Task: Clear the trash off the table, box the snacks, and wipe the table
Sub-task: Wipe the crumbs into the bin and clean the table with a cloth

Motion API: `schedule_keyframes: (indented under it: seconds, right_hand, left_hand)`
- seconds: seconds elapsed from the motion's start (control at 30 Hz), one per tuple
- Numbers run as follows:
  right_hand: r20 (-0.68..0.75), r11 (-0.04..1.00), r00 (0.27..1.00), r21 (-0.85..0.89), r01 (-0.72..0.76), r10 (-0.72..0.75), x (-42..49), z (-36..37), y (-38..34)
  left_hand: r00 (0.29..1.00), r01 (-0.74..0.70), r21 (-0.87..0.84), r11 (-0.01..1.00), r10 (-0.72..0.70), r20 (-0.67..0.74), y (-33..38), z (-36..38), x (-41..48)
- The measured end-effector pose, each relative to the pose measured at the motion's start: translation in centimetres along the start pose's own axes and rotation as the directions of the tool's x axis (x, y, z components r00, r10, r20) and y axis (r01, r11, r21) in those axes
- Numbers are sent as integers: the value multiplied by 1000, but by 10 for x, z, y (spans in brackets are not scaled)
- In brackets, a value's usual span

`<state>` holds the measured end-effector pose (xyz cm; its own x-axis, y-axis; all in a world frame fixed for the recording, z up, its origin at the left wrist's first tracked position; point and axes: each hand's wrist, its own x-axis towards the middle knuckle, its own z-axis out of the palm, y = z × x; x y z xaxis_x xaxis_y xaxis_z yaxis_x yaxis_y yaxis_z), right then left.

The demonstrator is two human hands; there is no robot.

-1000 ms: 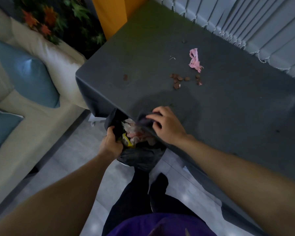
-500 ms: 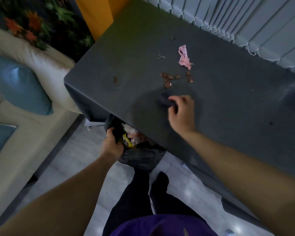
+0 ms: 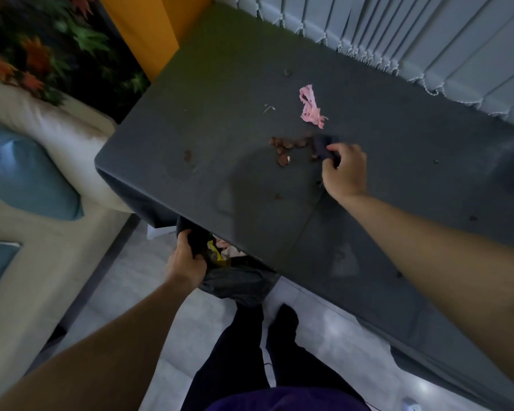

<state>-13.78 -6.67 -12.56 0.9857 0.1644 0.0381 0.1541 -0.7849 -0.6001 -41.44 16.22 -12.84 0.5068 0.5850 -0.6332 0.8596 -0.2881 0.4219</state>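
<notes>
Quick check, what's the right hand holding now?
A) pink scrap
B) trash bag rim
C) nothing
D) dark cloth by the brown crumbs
D: the right hand grips a dark cloth beside the brown crumbs; the pink scrap lies apart, farther back.

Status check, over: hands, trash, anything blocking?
Left hand grips trash bag at table edge. Right hand holds dark cloth beside brown crumbs. Pink wrapper on table beyond. Nothing blocking.

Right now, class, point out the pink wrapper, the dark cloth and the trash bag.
pink wrapper (image 3: 309,112), head view, crumpled middle.
dark cloth (image 3: 322,145), head view, free corner.
trash bag (image 3: 238,283), head view, bulging side.
</notes>
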Motion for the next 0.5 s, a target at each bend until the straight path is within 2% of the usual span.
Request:
schedule_keyframes:
  seconds: [0.07,0.1,0.2,0.27,0.3,0.37,0.43,0.5]
  right_hand:
    - [-26,997,998,44,55,-54,3,0,1]
    - [-83,998,996,48,45,-41,10,0,1]
    - [-259,987,955,108,-120,145,42,2,-1]
    - [-189,981,963,82,-178,191,63,5,-4]
    - [-120,989,981,35,-147,150,70,7,-6]
    - [-6,999,1000,-31,27,-28,72,14,-13]
    - [103,982,977,0,189,-188,59,20,-22]
    - [183,968,951,70,242,-251,45,22,-27]
  left_hand:
    - [1000,-9,-2,1000,9,14,-1,-2,7]
    - [1000,-14,2,1000,14,19,-1,-3,11]
    - [999,-30,11,999,30,25,-2,-6,19]
    - [999,-39,4,999,39,32,-1,-9,23]
    - [998,-40,1,999,39,39,0,-10,25]
    - [998,-40,0,999,40,51,-1,-12,30]
    - [998,-40,6,999,40,54,-2,-13,35]
    - [997,-42,0,999,42,62,-3,-13,39]
